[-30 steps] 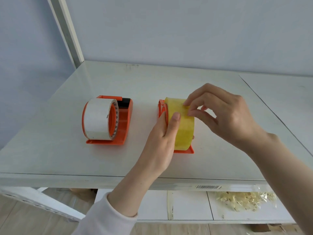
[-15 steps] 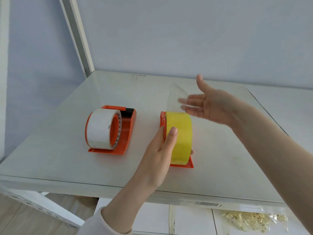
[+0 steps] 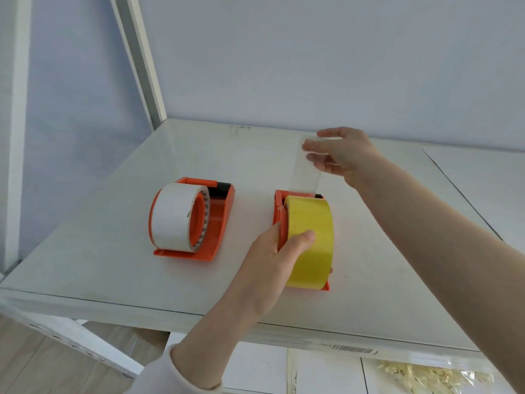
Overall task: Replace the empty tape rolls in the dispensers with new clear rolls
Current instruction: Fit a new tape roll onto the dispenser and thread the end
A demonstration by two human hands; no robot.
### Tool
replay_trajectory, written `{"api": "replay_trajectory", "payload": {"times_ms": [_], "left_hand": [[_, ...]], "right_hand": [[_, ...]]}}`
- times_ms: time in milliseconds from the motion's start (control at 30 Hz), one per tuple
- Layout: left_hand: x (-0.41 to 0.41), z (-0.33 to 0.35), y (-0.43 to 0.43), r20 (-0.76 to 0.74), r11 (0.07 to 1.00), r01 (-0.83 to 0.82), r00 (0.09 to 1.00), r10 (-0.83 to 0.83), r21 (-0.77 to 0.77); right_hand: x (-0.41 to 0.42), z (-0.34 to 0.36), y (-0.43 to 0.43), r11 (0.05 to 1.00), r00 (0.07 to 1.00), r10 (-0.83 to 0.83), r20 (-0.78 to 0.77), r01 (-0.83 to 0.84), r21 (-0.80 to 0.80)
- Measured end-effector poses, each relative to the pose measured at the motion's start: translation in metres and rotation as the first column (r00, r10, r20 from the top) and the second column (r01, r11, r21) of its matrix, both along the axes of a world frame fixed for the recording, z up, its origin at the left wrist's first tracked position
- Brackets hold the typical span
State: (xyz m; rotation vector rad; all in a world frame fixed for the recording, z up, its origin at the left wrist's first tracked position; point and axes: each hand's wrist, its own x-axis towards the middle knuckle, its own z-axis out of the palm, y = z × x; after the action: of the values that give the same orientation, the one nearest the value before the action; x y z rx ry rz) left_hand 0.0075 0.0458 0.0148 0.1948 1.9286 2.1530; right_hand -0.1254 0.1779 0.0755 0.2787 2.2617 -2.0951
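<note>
Grips with the left hand (image 3: 272, 251) the yellow-tinted roll (image 3: 311, 223) seated in the right orange dispenser (image 3: 278, 201) on the white table (image 3: 113, 265), thumb across its face. Pinches with the right hand (image 3: 345, 156) the end of a clear strip (image 3: 305, 173) (see-through, rising straight from the roll). Well apart to the left: another orange dispenser (image 3: 223, 217) bearing a white roll (image 3: 173, 217).

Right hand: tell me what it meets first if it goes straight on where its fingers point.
Nothing close: the right hand, holding the tape strip, points left over bare table; the white post looks first, depth unclear.
</note>
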Motion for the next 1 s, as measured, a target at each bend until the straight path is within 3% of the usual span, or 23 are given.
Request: {"api": "replay_trajectory", "payload": {"times_ms": [133,233,300,400,500,600,767,900,1000], "left_hand": [[-0.007,0.009,0.001,0.056,1.000,-0.001,0.998,0.001,0.000],[-0.008,0.009,0.003,0.057,1.000,-0.017,0.998,0.016,0.007],[-0.007,0.008,0.003,0.047,1.000,-0.002,0.999,0.002,0.000],[-0.007,0.008,0.003,0.035,0.999,0.034,0.999,-0.034,0.013],[-0.007,0.009,0.003,0.030,0.999,0.039,0.999,-0.039,-0.003],[-0.006,0.010,0.004,0.029,0.999,0.036,0.999,-0.036,0.001],[-0.005,0.011,0.005,0.055,0.997,0.064,0.996,-0.066,0.047],[-0.005,0.011,0.004,0.063,0.995,0.073,0.995,-0.077,0.064],[-0.005,0.010,0.003,0.059,0.995,0.085,0.994,-0.088,0.061]], "right_hand": [[-0.009,0.010,0.003,0.980,0.992,0.101,0.076,-0.086,-0.181],[0.000,0.019,0.017,0.866,0.967,0.217,0.135,-0.126,-0.485],[0.008,0.019,0.024,0.827,0.966,0.209,0.155,-0.090,-0.555],[0.027,0.001,0.024,0.956,0.990,0.063,0.126,-0.024,-0.292],[0.050,-0.023,0.025,0.995,0.988,-0.101,0.116,0.101,-0.001],[0.064,-0.038,0.025,0.974,0.984,-0.023,0.175,-0.017,0.226],[0.054,-0.035,0.013,0.935,0.989,0.049,0.138,-0.094,0.341],[0.041,-0.035,0.006,0.890,0.974,0.079,0.213,-0.165,0.425],[0.033,-0.031,0.006,0.930,0.989,0.096,0.111,-0.129,0.345]]}}
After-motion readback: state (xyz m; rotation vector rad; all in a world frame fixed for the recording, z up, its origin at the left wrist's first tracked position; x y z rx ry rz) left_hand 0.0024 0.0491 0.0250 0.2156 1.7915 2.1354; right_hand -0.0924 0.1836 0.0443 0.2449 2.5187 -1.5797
